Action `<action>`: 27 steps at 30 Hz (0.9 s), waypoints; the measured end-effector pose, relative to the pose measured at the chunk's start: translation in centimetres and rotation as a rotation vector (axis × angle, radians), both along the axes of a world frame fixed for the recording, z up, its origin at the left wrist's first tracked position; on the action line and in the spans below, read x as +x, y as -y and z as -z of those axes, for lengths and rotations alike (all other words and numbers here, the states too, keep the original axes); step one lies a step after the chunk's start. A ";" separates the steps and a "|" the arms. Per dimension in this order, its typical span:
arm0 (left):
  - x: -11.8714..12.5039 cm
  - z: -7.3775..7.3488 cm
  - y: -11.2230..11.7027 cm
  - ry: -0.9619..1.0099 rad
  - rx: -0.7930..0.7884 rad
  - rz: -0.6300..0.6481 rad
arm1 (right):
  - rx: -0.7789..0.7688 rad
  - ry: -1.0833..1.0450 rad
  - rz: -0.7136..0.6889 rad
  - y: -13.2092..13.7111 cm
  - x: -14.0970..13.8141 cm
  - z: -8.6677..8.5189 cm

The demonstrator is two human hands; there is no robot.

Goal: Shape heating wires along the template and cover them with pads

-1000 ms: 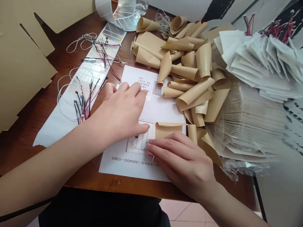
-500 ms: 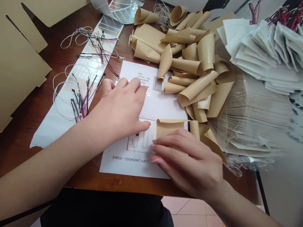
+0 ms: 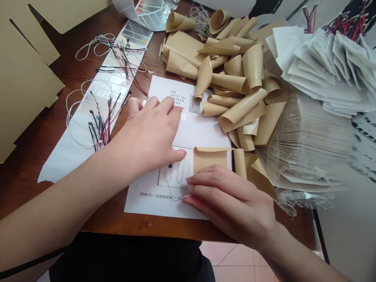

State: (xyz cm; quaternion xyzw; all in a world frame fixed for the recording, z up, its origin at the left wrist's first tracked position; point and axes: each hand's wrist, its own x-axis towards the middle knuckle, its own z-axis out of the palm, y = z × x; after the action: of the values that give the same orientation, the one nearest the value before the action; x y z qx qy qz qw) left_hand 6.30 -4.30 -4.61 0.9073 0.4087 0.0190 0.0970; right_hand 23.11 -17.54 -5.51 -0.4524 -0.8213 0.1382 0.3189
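Observation:
My left hand [image 3: 149,127] rests over a printed white sheet [image 3: 202,131], knuckles raised and thumb stretched out to the side. Its fingertips are hidden under the hand, and the thumb tip touches the upper part of a thin wire [image 3: 168,181]. My right hand [image 3: 232,203] pinches that wire between thumb and fingers, low over the sheet. Beneath the wire lies a white pad with a looped wire pattern [image 3: 179,170], partly covered by my left hand. A piece of brown backing paper [image 3: 211,161] with a curled top edge lies beside the pad.
Curled brown papers [image 3: 243,107] heap up behind and right. A plastic-wrapped stack [image 3: 317,137] and white pads with red and black leads [image 3: 320,66] stand at the right. Wired parts [image 3: 101,125] lie on a label strip [image 3: 64,156] at left, near cardboard [image 3: 26,78].
My right hand has shifted slightly left and down with the wire, and more of the wire shows over the pad. My left hand stays in place.

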 end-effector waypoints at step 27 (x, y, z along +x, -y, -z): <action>0.1 0.2 0.0 0.012 0.009 -0.008 | 0.074 -0.012 0.037 0.0 -0.1 0.6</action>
State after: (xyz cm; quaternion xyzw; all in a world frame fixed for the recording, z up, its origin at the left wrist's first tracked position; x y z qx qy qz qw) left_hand 6.36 -4.32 -4.82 0.9059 0.4117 0.0269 0.0954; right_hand 23.00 -17.57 -6.08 -0.4546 -0.8154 0.1046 0.3427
